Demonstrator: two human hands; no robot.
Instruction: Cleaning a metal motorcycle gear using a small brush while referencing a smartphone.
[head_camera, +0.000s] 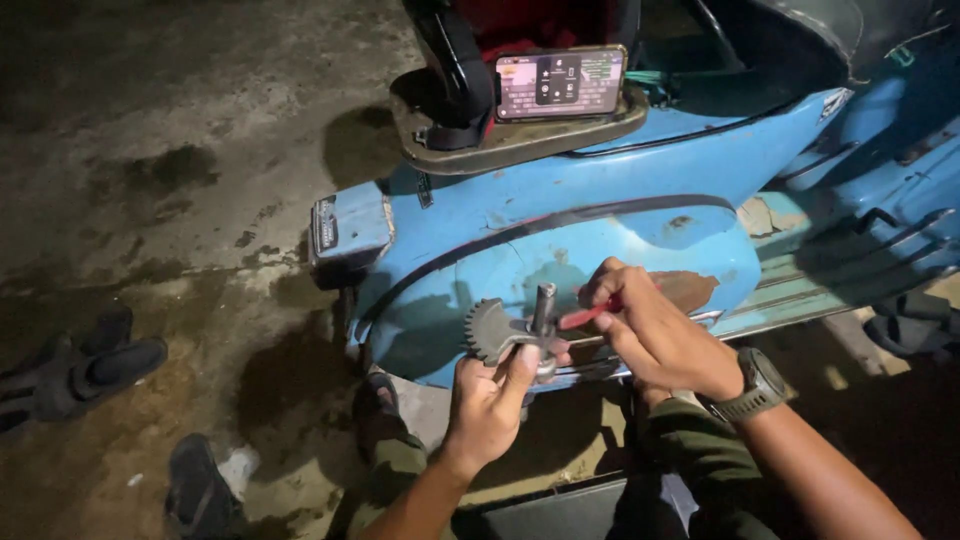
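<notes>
Here, a person crouched on a stained concrete floor (180, 200) works on a metal gear part (500, 332), a toothed sector on a short shaft, held up in front of the side panel of a worn blue scooter (600, 240). The left hand (490, 400) is clamped on the part from below, thumb pressed against the hub. The right hand (650, 335), a dark watch (752, 385) on its wrist, is closed around a slim red-handled tool (590, 316) whose tip meets the part near the shaft.

Done well, this work seems to call for a steady left grip that keeps the part from turning, with the tool applied in short, controlled strokes and the fingers kept off the teeth.

A phone (560, 82) with its screen lit rests on a ledge of the scooter above. Dark sandals (85, 365) lie on the floor to the left.

The tool's working end is hidden behind the shaft, so its kind cannot be told. The light is dim; the lower part of the gear piece is covered by the left hand's fingers, and the scooter's front is cut off at the frame's right edge.
</notes>
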